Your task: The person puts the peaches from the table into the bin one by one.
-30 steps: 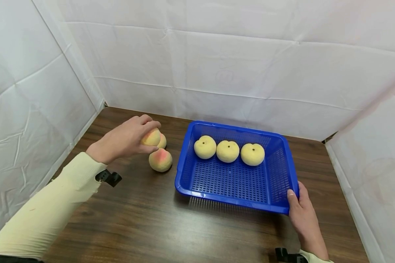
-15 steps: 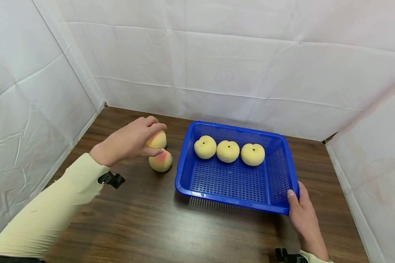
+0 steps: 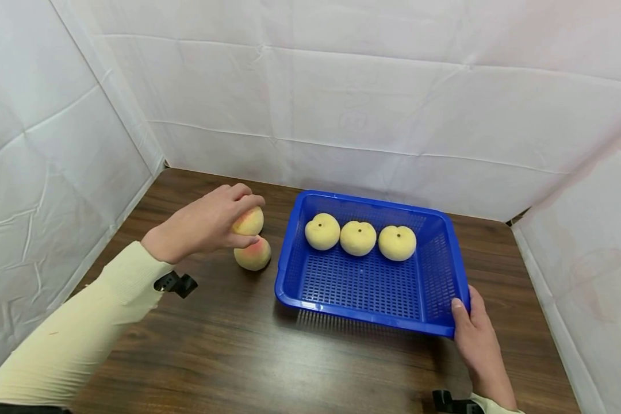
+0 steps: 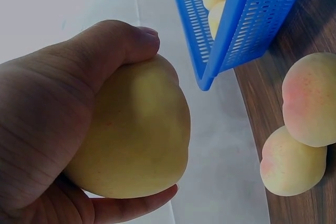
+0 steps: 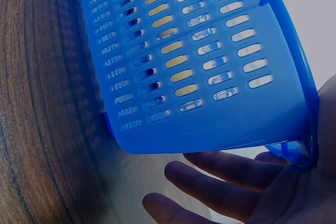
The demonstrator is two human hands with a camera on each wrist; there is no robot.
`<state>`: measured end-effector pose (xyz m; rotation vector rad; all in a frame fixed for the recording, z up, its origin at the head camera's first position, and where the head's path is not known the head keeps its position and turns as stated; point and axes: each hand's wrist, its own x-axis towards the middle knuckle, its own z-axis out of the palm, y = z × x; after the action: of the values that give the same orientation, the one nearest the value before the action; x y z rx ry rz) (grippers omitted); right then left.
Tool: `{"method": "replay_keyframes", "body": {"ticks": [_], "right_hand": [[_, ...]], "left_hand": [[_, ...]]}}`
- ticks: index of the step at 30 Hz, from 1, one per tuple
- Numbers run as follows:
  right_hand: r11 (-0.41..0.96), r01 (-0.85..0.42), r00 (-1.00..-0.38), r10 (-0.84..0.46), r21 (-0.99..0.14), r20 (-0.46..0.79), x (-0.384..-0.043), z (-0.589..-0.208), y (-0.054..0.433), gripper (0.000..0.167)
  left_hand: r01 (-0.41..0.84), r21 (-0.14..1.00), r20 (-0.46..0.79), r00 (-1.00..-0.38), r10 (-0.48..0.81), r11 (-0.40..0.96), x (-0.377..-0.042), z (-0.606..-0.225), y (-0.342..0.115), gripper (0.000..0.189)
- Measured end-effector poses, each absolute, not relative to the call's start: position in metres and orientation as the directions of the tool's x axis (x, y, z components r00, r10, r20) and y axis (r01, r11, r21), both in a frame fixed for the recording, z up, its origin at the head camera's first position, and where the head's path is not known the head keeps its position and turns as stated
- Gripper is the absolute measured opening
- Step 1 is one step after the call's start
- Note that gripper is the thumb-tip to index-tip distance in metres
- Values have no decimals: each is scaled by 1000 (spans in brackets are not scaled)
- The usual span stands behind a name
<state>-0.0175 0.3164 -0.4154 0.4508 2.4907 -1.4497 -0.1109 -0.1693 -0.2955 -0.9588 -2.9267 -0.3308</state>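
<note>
1. Just left of the basket (image 3: 372,318), the left hand (image 3: 199,227) grips a peach (image 4: 136,129), thumb and fingers curled around it.
2. Two more peaches (image 4: 292,166) on the table (image 3: 248,345) show from the left wrist; the head view makes out only one.
3. The right hand (image 3: 478,348) holds the basket's edge, its lower fingers visible only from that wrist.
4. Head view alone shows three peaches (image 3: 358,239) whole inside.
5. A faint mark on the cloth (image 3: 315,92) is illegible.

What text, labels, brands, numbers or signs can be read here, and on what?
None readable in any view.
White creased sheet wall: faint round mark, too blurred to read.
Blue perforated plastic basket: none seen.
Round yellow peaches, some blushed pink: none on visible sides.
Black wrist mounts: too small to tell.
</note>
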Motion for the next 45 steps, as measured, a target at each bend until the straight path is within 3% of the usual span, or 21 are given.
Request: {"method": "replay_keyframes", "body": {"ticks": [15,32,45], "right_hand": [[469,299,-954,147,-831,-261,-15,-417,315,62],[477,325,-946,155,-817,-286,-16,-415,314,63],[478,356,-934,151,-803,-324,-16,-414,315,64]], "left_hand": [[654,185,171,-756,632,733,-108,-291,-161,55],[724,166,208,-690,694,670,-109,-287,-147,57],[725,180,174,-689,703,665,-108,-284,-136,60]]}}
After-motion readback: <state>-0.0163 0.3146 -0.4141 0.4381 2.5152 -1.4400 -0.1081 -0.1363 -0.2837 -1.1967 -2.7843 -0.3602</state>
